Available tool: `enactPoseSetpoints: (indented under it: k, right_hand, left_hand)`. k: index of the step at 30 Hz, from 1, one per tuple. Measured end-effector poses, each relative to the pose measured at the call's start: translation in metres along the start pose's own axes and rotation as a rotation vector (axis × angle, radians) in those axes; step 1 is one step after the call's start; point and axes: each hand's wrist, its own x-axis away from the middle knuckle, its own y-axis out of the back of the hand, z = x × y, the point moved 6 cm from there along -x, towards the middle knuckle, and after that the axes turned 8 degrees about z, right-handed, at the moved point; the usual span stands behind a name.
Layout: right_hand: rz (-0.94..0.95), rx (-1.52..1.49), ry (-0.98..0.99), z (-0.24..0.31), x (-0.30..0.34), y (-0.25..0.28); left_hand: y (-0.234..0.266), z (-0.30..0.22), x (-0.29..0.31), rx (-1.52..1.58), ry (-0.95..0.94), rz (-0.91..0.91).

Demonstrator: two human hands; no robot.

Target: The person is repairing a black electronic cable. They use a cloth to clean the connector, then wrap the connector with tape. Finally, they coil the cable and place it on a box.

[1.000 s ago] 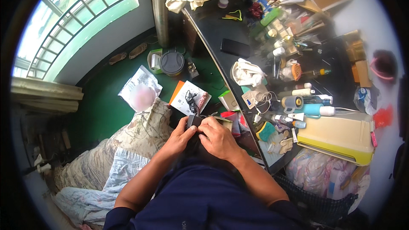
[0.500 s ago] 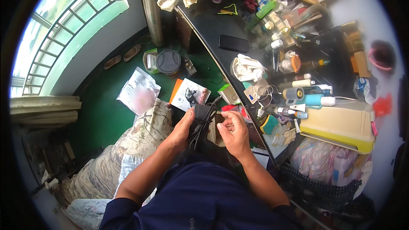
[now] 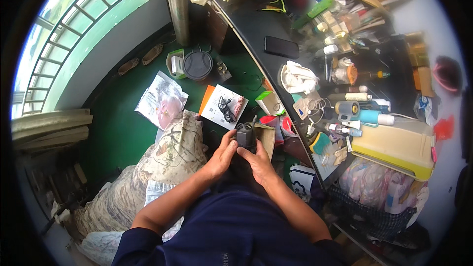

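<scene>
A black power adapter (image 3: 244,137) with its dark cord bundled against it is held in front of my body. My left hand (image 3: 221,156) grips its left side, fingers closed, with the fingertips partly hidden behind it. My right hand (image 3: 259,162) closes on the lower right side, thumb toward the near face. Just beyond the adapter, a white sheet (image 3: 217,106) lies low by my knee, bearing a coiled black cable (image 3: 226,110) and a small reddish bundle. An open cardboard box (image 3: 266,139) sits right behind my right hand.
At right stands a black desk (image 3: 246,22) crowded with bottles, a phone (image 3: 281,47) and a white cloth (image 3: 298,77). A lidded bucket (image 3: 198,65), a green-white box (image 3: 269,102) and a silvery bag (image 3: 161,99) rest on the green floor. Patterned fabric (image 3: 170,143) covers my left leg.
My right hand has come in from the right and closed on the adapter. The adapter has turned and shifted slightly right, its loose cord now less visible.
</scene>
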Motion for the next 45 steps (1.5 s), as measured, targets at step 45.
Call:
enactPoseSetpoints:
  k: [45]
  right_hand:
    - [-0.312, 0.250, -0.181, -0.005, 0.003, 0.093]
  left_hand:
    - [0.176, 0.086, 0.074, 0.169, 0.220, -0.471]
